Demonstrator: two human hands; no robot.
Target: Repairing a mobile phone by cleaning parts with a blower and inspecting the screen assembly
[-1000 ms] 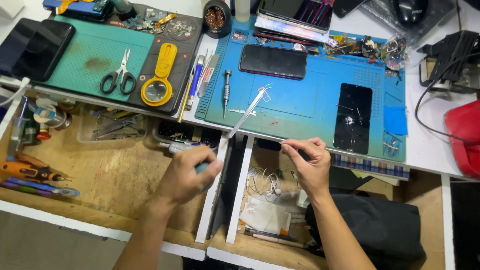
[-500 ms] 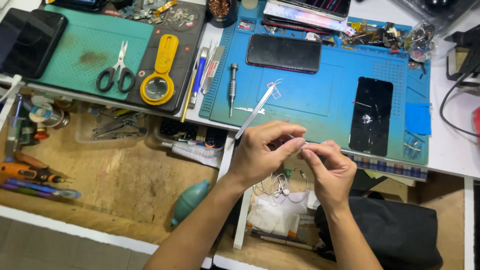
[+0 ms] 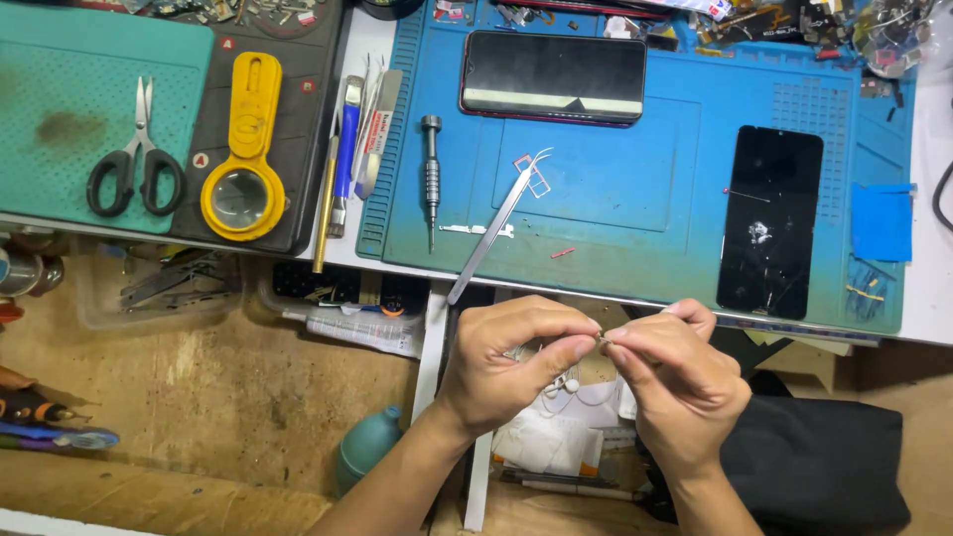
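Left hand (image 3: 506,362), moved in from the teal bottle (image 3: 365,447), now joins right hand (image 3: 675,382); both pinch a tiny part (image 3: 602,339) below the blue mat's (image 3: 635,248) front edge.

Bright, even overhead light is falling on your bench (image 3: 933,298); shadows are lying short and soft. Glare is streaking the upper phone screen (image 3: 552,76) and the magnifier lens (image 3: 240,199). The open drawer (image 3: 199,397) is sitting dimmer. Focus is holding sharp, with no motion blur.

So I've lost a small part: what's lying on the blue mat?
On the blue mat: two phones, screwdriver, tweezers, small frame. Anything beneath the phones is hidden.
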